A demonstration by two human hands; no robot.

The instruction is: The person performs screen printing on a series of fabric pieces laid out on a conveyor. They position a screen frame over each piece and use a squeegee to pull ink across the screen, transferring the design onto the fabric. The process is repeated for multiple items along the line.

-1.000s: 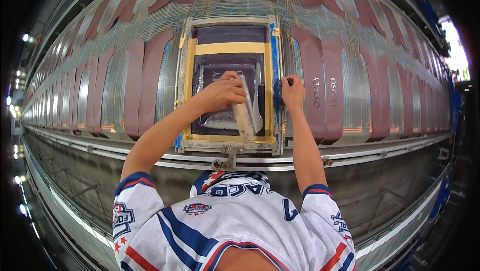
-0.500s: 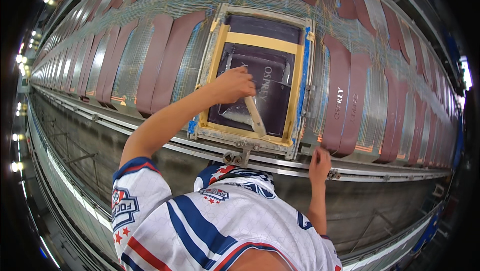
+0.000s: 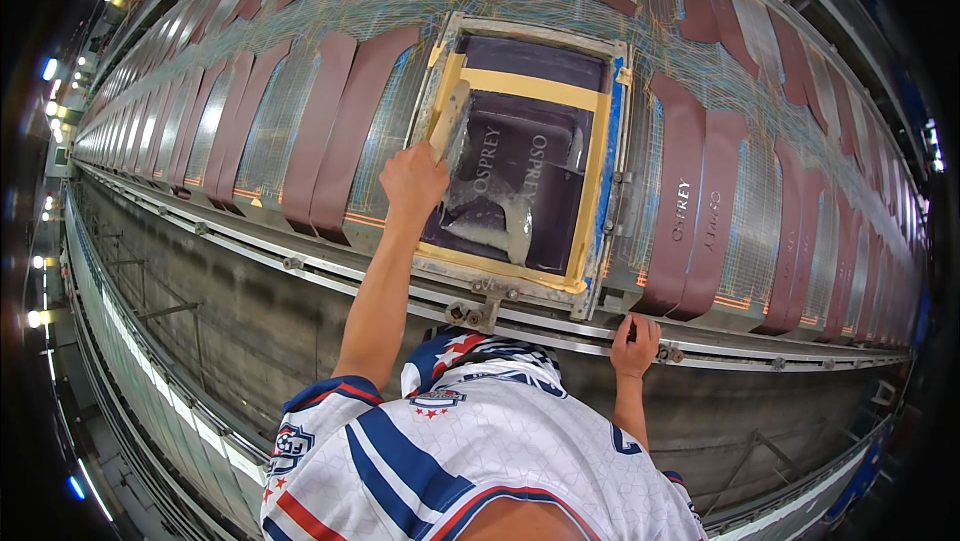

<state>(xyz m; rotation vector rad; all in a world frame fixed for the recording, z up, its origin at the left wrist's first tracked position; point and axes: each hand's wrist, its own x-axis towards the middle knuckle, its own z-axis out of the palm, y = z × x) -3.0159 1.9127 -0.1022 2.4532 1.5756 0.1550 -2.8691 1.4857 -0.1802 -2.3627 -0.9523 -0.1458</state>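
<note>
My left hand (image 3: pixel 413 181) is closed around a pale wooden squeegee (image 3: pixel 452 119), tilted along the left side of a screen-printing frame (image 3: pixel 612 131). The dark mesh (image 3: pixel 550 226) inside the frame carries pale lettering and is bordered by yellow tape. A glossy, whitish smear of ink (image 3: pixel 497 226) lies on the mesh, right of my hand. Lower right, beside the table's metal front rail, my right hand (image 3: pixel 635 344) has its fingers curled; whether anything is inside them is hidden.
Maroon cut pieces (image 3: pixel 672 201) lie in rows along the long, curving table (image 3: pixel 250 106), some bearing pale lettering. A metal rail (image 3: pixel 350 283) with bolted stops runs along the front edge. A bracket (image 3: pixel 472 313) joins the frame to the rail. Blue tape (image 3: pixel 600 211) lines the frame's right side.
My left hand has carried the squeegee from the near middle of the mesh to its left edge, uncovering more lettering. My right hand has dropped slightly nearer, beside the rail.
</note>
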